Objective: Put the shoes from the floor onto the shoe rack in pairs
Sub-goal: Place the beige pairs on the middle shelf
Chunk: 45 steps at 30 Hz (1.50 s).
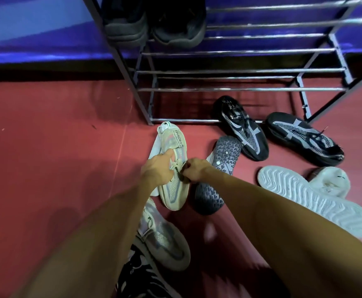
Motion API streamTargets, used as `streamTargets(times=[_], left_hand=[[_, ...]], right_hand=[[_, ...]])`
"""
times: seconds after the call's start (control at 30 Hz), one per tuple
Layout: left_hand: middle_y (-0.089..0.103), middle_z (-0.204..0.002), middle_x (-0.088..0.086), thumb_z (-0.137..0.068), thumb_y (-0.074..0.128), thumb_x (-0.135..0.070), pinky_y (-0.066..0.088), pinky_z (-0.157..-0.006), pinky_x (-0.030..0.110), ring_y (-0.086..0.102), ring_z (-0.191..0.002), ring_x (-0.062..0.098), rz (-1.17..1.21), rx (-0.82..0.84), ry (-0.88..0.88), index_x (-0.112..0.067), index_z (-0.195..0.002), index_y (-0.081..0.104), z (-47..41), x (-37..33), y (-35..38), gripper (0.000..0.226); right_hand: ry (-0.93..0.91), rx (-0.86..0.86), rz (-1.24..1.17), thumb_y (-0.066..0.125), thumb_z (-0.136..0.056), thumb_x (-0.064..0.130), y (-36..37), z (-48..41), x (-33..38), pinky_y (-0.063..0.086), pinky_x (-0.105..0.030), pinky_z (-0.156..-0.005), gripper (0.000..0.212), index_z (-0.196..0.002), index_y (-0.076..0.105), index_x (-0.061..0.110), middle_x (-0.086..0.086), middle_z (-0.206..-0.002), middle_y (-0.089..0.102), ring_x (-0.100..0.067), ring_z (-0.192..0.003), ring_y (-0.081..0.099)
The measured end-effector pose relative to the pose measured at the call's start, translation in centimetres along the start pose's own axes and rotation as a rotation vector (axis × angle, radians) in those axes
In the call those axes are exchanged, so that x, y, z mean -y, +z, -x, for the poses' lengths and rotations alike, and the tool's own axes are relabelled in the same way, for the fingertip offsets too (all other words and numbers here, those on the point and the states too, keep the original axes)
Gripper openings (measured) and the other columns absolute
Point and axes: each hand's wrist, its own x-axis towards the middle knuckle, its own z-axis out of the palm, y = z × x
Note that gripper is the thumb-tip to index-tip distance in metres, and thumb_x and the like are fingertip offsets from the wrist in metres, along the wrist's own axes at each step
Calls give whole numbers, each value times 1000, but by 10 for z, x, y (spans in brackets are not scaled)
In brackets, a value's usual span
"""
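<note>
Cream mesh shoe [171,168] lies on the floor [57,147] just before the rack's [240,89] front-left corner; my left hand [157,168] steadies it while right-hand fingers [188,168] pinch its lace, likely for lifting.

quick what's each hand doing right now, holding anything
Left hand: closed on the cream mesh sneaker, fingers at its laces.
Right hand: closed, pinching that sneaker's laces; exact grip hidden.
</note>
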Motion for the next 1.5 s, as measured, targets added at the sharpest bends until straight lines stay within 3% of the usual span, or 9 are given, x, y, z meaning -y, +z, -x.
streamTargets(times=[0.27, 0.43, 0.73, 0.93, 1.0, 1.1, 1.23, 1.37, 1.5], left_hand=[[60, -94, 1, -85, 58, -19, 45, -67, 36, 57, -82, 28, -39, -88, 83, -29, -111, 42, 37, -35, -41, 32], [55, -86, -1, -83, 57, -14, 45, -67, 36, 57, -83, 30, 23, -129, 177, -29, -106, 40, 75, -71, -59, 32], [59, -93, 9, -84, 54, -13, 49, -71, 40, 60, -86, 34, -49, -239, 396, -26, -118, 43, 130, -137, -162, 38], [67, -88, 3, -82, 67, -14, 48, -82, 27, 63, -85, 21, 66, -359, 551, -37, -149, 30, 157, -151, -232, 80], [72, -92, 3, -82, 70, -17, 47, -80, 24, 66, -85, 16, 130, -370, 536, -34, -152, 21, 161, -156, -246, 88], [70, -102, 9, -83, 71, -29, 53, -80, 33, 67, -88, 23, 255, -329, 383, -24, -150, 20, 146, -154, -240, 85], [64, -94, 10, -88, 68, -40, 45, -60, 28, 60, -73, 21, 373, 100, 189, -34, -131, 33, 138, -146, -222, 55], [66, -93, 17, -89, 62, -12, 39, -48, 24, 61, -61, 22, 436, 58, 218, -30, -141, 29, 129, -144, -229, 64], [65, -88, 13, -88, 53, 6, 38, -35, 19, 58, -52, 17, 508, -8, 226, -24, -147, 30, 116, -140, -233, 70]], right_hand=[[9, -81, -64, 60, -88, 16, -45, 55, 7, 53, -18, -49, 16, -77, 67, 7, -6, -70, 72, -11, -52, 65], [-35, -108, -2, 54, -91, 15, -81, 112, 3, 44, -20, -40, 17, -89, 68, 5, -12, -69, 73, -18, -48, 64], [-171, -371, -87, 45, -91, 8, -163, 214, 13, 62, -37, -59, 17, -94, 62, 11, -13, -76, 75, -30, -64, 73], [-237, -520, -74, 52, -96, 17, -215, 266, 34, 58, -32, -60, 12, -98, 62, 11, -5, -80, 69, -28, -70, 72], [-247, -499, -146, 52, -96, 17, -224, 273, 37, 58, -39, -68, 14, -102, 62, 9, -13, -86, 74, -33, -76, 74], [-241, -473, -185, 53, -97, 18, -232, 274, 35, 47, -24, -45, 11, -98, 63, 13, -11, -76, 74, -20, -56, 69], [-241, -468, -296, 52, -98, 13, -235, 261, 33, 41, -21, -42, 11, -97, 63, 11, -7, -67, 70, -18, -49, 64], [-272, -523, -431, 49, -100, 10, -240, 256, 42, 34, -14, -31, 9, -96, 57, 12, -4, -58, 62, -9, -32, 55], [-262, -534, -452, 49, -102, 19, -244, 242, 41, 32, -12, -31, 9, -108, 53, 13, -5, -73, 57, -12, -44, 56]])
